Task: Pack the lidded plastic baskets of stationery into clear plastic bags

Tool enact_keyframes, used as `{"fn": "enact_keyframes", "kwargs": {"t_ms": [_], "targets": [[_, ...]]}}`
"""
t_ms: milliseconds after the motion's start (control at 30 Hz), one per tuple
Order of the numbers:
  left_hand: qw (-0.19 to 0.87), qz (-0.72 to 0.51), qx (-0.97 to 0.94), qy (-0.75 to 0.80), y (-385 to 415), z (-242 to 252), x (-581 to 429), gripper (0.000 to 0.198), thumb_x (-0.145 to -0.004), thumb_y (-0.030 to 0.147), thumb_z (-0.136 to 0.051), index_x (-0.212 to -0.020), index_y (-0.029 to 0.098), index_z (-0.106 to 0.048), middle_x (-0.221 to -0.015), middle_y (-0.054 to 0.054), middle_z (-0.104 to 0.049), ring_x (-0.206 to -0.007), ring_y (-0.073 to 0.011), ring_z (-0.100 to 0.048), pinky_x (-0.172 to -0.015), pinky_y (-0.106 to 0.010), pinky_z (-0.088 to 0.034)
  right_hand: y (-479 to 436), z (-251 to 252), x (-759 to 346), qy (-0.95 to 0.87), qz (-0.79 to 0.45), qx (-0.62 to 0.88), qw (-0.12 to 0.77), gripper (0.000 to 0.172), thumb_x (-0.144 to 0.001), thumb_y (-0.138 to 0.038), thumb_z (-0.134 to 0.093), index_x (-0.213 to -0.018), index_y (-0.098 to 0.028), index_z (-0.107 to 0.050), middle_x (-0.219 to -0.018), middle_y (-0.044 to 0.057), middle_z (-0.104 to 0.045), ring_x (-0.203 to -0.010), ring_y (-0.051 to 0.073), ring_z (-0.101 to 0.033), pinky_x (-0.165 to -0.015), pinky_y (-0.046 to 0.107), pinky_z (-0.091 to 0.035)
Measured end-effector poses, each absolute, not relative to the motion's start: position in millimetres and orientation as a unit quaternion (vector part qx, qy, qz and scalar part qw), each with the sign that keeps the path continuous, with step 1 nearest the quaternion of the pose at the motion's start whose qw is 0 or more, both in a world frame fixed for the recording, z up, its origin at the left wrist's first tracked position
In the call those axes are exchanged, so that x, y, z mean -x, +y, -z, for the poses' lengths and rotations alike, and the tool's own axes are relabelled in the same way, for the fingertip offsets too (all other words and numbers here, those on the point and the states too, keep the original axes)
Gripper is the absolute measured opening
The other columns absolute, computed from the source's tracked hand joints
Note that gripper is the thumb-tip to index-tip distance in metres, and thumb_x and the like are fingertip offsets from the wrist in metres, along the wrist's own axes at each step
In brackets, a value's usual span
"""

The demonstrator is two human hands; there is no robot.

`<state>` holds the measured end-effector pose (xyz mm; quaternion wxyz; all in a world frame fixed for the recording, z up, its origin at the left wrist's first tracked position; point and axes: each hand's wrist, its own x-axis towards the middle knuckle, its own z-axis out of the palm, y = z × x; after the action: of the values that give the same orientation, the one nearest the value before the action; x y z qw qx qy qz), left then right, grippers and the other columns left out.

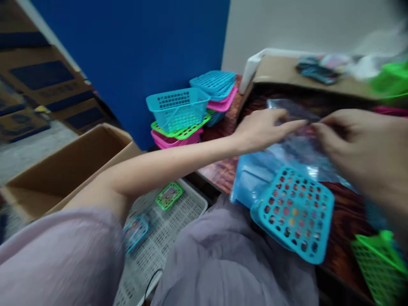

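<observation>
My left hand [266, 127] reaches across the table and pinches the left edge of a clear plastic bag [295, 142]. My right hand [353, 148] pinches the same bag at its right side, fingers closed on the film. The bag hangs between both hands, blurred by motion. Just below it a blue perforated basket [295, 212] lies tilted at the table's near edge, with small colourful items showing through its holes. More clear bags [251, 178] lie flat under it.
Stacked blue, green and pink baskets [185, 114] stand at the table's far left. An open cardboard box [60, 170] sits at left, a white crate [168, 225] with packed baskets on the floor, a green basket [379, 263] at right, a cardboard box [287, 72] behind.
</observation>
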<state>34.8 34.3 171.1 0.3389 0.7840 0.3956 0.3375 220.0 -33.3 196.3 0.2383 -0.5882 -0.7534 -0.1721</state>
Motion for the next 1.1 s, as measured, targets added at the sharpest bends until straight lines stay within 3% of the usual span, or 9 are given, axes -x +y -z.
{"fn": "enact_keyframes", "kwargs": {"t_ms": [200, 300, 433, 567, 667, 767, 833, 933, 1100], "targets": [[0.578, -0.452, -0.548, 0.402, 35, -198, -83, 0.036, -0.078, 0.04, -0.073, -0.095, 0.015, -0.055, -0.081, -0.004, -0.064, -0.064, -0.0154, -0.063, -0.062, -0.031, -0.055, -32, -220, -207, -0.717, 0.316, 0.602, 0.151, 0.023, -0.096, -0.024, -0.048, -0.087, -0.013, -0.067, -0.085, 0.009, -0.066, -0.076, 0.02, -0.056, -0.058, 0.032, -0.024], [0.646, -0.44, -0.477, 0.402, 43, -203, -104, 0.018, -0.077, 0.024, -0.068, -0.085, 0.014, -0.056, -0.065, -0.002, -0.061, -0.05, -0.0143, -0.06, -0.055, -0.03, -0.055, -34, -219, -213, -0.74, 0.339, 0.568, 0.124, 0.022, -0.095, -0.018, -0.044, -0.088, -0.015, -0.065, -0.086, 0.009, -0.064, -0.078, 0.021, -0.054, -0.061, 0.032, -0.026], [0.634, -0.473, -0.467, 0.394, 60, -207, -112, 0.008, -0.071, 0.01, -0.06, -0.076, 0.015, -0.055, -0.059, 0.0, -0.061, -0.048, -0.0123, -0.06, -0.058, -0.027, -0.055, -41, -207, -235, -0.72, 0.289, 0.608, 0.167, 0.019, -0.093, -0.019, -0.045, -0.094, -0.016, -0.064, -0.094, 0.011, -0.064, -0.089, 0.025, -0.053, -0.073, 0.034, -0.032], [0.655, -0.477, -0.464, 0.357, 64, -203, -109, 0.009, -0.072, 0.014, -0.058, -0.08, 0.015, -0.055, -0.069, -0.003, -0.067, -0.056, -0.0143, -0.065, -0.065, -0.033, -0.059, -36, -174, -270, -0.55, -0.017, 0.757, 0.351, 0.034, -0.084, -0.032, -0.064, -0.114, -0.018, -0.059, -0.116, 0.013, -0.062, -0.11, 0.029, -0.054, -0.083, 0.036, -0.04], [0.667, -0.456, -0.48, 0.343, 59, -190, -113, 0.009, -0.076, 0.022, -0.06, -0.079, 0.015, -0.054, -0.071, -0.005, -0.067, -0.057, -0.0155, -0.066, -0.063, -0.034, -0.059, -27, -143, -288, -0.471, -0.185, 0.78, 0.368, 0.032, -0.09, -0.045, -0.055, -0.095, -0.015, -0.064, -0.088, 0.012, -0.07, -0.079, 0.025, -0.066, -0.064, 0.032, -0.048], [0.653, -0.436, -0.514, 0.344, 59, -175, -121, 0.016, -0.081, 0.03, -0.061, -0.077, 0.017, -0.052, -0.068, -0.003, -0.065, -0.054, -0.016, -0.065, -0.059, -0.033, -0.057, -18, -123, -296, -0.462, -0.263, 0.768, 0.358, 0.052, -0.098, -0.05, -0.035, -0.076, -0.015, -0.065, -0.06, 0.01, -0.067, -0.05, 0.019, -0.063, -0.047, 0.027, -0.046], [0.626, -0.43, -0.55, 0.348, 63, -169, -124, 0.019, -0.083, 0.032, -0.061, -0.073, 0.017, -0.053, -0.063, -0.001, -0.063, -0.051, -0.0151, -0.063, -0.055, -0.029, -0.054, -12, -119, -299, -0.46, -0.279, 0.759, 0.366, 0.058, -0.1, -0.05, -0.027, -0.072, -0.015, -0.065, -0.053, 0.009, -0.065, -0.042, 0.018, -0.06, -0.042, 0.025, -0.042], [0.557, -0.443, -0.609, 0.351, 71, -171, -120, 0.021, -0.078, 0.024, -0.065, -0.063, 0.017, -0.054, -0.053, 0.003, -0.056, -0.047, -0.0113, -0.056, -0.051, -0.02, -0.044, -7, -131, -305, -0.47, -0.233, 0.751, 0.4, 0.051, -0.098, -0.048, -0.035, -0.074, -0.015, -0.066, -0.051, 0.007, -0.063, -0.041, 0.017, -0.057, -0.044, 0.025, -0.04], [0.435, -0.516, -0.665, 0.321, 64, -171, -97, 0.01, -0.076, 0.024, -0.069, -0.073, 0.017, -0.062, -0.063, 0.005, -0.057, -0.062, -0.0099, -0.051, -0.061, -0.019, -0.04, -32, -162, -305, -0.517, -0.032, 0.695, 0.499, 0.031, -0.092, -0.045, -0.05, -0.086, -0.019, -0.067, -0.088, 0.007, -0.07, -0.087, 0.02, -0.063, -0.082, 0.029, -0.045]]}}
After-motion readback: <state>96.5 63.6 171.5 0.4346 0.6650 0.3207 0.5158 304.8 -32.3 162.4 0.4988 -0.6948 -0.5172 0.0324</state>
